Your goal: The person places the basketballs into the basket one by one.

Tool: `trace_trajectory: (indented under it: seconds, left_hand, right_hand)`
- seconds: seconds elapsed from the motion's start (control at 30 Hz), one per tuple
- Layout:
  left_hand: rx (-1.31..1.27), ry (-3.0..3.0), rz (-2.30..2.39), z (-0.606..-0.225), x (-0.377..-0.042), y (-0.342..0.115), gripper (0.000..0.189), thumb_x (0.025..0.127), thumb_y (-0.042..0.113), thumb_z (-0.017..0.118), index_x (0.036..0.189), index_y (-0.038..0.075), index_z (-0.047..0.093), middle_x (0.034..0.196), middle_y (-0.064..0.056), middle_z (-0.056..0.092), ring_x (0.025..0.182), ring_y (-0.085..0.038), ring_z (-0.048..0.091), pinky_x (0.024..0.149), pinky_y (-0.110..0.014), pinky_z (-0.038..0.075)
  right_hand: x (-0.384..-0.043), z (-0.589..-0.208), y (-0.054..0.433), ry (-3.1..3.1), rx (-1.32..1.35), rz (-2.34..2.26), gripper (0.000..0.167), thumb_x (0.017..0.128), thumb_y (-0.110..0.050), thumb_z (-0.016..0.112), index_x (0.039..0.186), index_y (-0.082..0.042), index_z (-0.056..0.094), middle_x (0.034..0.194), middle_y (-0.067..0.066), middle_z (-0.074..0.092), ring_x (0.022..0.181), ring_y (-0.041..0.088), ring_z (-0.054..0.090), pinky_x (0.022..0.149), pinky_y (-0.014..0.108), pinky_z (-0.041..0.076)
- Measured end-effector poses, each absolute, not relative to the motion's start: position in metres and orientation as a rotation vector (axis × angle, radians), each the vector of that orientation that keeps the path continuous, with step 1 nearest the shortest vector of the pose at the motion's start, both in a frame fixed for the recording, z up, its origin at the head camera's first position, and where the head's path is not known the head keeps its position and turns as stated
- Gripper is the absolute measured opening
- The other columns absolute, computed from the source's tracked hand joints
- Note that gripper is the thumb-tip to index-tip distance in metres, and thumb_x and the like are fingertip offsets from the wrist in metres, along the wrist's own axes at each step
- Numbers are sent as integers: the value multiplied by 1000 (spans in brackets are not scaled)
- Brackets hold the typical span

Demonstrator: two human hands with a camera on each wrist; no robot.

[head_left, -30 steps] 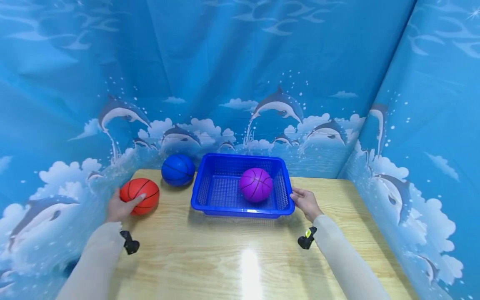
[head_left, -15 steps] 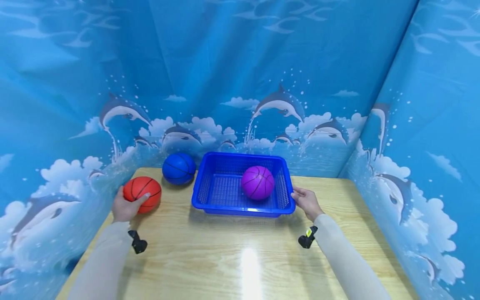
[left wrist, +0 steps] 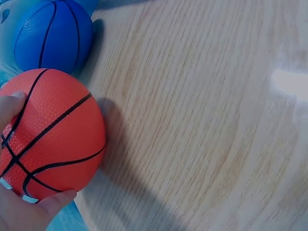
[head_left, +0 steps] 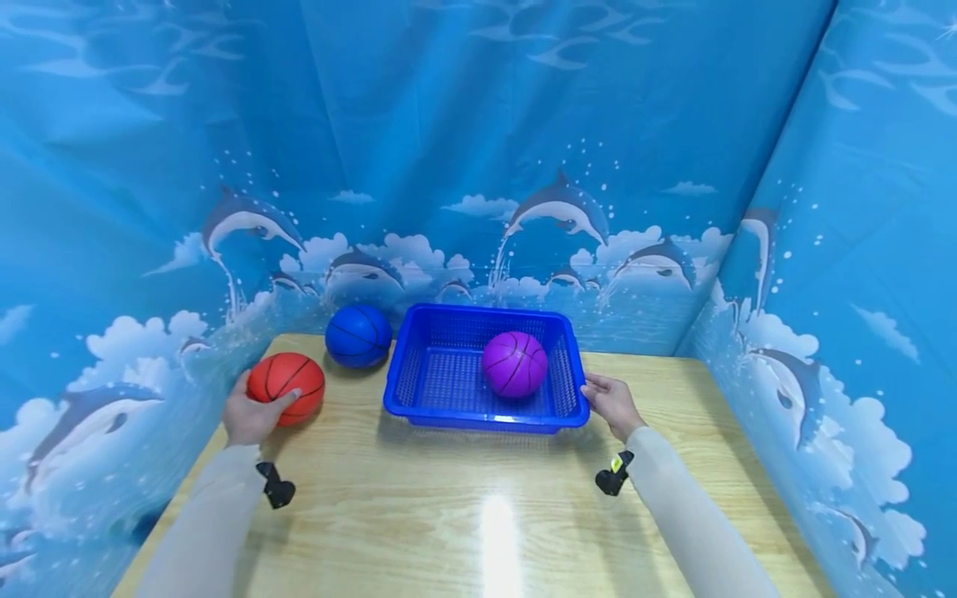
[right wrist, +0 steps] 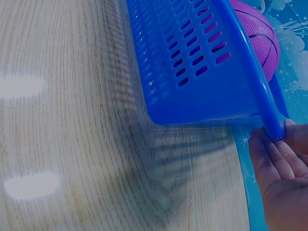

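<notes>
At the left of the table, my left hand (head_left: pixel 251 412) grips an orange-red toy basketball (head_left: pixel 287 389) from its left side. The left wrist view shows its thumb and fingers (left wrist: pixel 57 203) spread around the ball. Just behind that ball sits a blue toy basketball (head_left: pixel 358 335). In the middle stands a blue plastic basket (head_left: pixel 478 422) with perforated walls, holding a purple toy basketball (head_left: pixel 514 365) toward its right side. My right hand (head_left: pixel 615 405) pinches the rim at the basket's right front corner, thumb above and fingers (right wrist: pixel 269 159) underneath.
A light wood-grain table (head_left: pixel 419 515) carries everything. Blue dolphin-print curtains (head_left: pixel 478 166) enclose its back and sides. The blue ball lies close to the basket's left wall. A small black device (head_left: pixel 277 486) is strapped to each wrist.
My left hand and the orange-red ball have shifted slightly to the right. The right hand keeps its hold on the basket rim. The basket, blue ball and purple ball show no clear movement.
</notes>
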State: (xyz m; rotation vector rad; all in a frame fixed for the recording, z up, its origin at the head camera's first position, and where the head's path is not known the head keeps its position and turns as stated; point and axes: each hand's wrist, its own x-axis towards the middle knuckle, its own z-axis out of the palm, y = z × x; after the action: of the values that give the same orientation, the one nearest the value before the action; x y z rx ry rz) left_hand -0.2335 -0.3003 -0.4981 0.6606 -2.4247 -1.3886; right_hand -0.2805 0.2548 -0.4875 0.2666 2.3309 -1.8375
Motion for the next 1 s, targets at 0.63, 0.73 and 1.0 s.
trace_trajectory:
  seconds: [0.63,0.73,1.0]
  left_hand:
    - [491,-2371,-1546,-440,-225,-279,100,78,48,75,155,19,17,154,-15,30,136,-37,35,102,-54,41]
    - [455,-2378,-1608,-424,-227,-263,101,78,47,75,155,24,15,156,-10,28,136,-34,36,103,-51,42]
    - [312,-2403,-1650,-412,-244,-213,99,76,43,79,154,29,19,157,-8,26,135,-35,37,101,-52,43]
  right_hand:
    - [-282,-491,255,2355,276,-1827,44,101,-7,44,142,7,38,137,27,49,122,35,54,96,35,50]
    - [-281,-491,255,2355,271,-1835,44,101,-7,44,142,8,37,137,28,48,122,36,53,96,36,49]
    - [-280,-490,253,2359,253,-1841,44,101,-5,44,142,9,37,136,30,47,123,38,52,97,38,48]
